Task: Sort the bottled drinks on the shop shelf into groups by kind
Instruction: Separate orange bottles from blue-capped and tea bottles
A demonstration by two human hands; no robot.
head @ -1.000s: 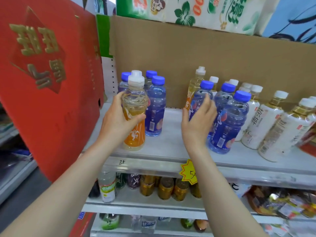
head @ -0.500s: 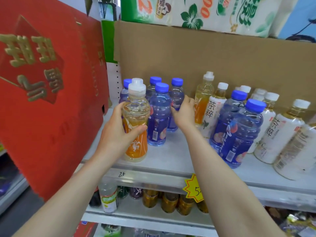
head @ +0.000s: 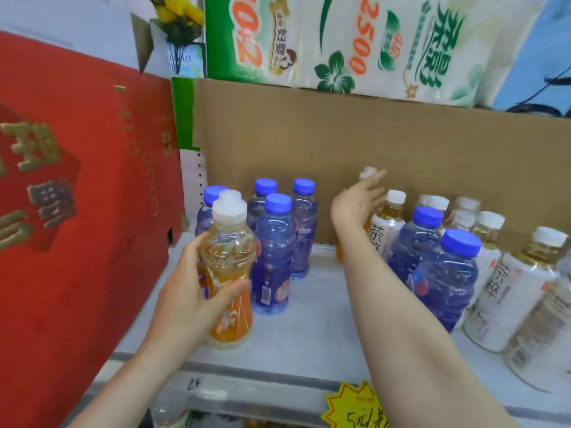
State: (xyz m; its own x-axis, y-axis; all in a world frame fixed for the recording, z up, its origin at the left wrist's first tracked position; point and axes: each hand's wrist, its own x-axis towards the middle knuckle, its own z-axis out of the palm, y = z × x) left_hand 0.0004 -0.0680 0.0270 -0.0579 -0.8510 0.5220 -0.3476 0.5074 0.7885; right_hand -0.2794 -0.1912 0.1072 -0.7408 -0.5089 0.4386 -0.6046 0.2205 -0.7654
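Gripping waisted clear-plastic orange bottle (head: 230, 261), left hand (head: 191, 301), right hand (head: 355, 202) fingers straight, near smooth white-capped bottle (head: 387, 223).

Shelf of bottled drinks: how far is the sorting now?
Done: four blue-capped bottles stand together at the left. In hand: the left hand grips an orange-label bottle in front of them, and the open right hand reaches toward a second orange bottle at the back. To do: two blue-capped bottles stand among the white tea bottles at the right.
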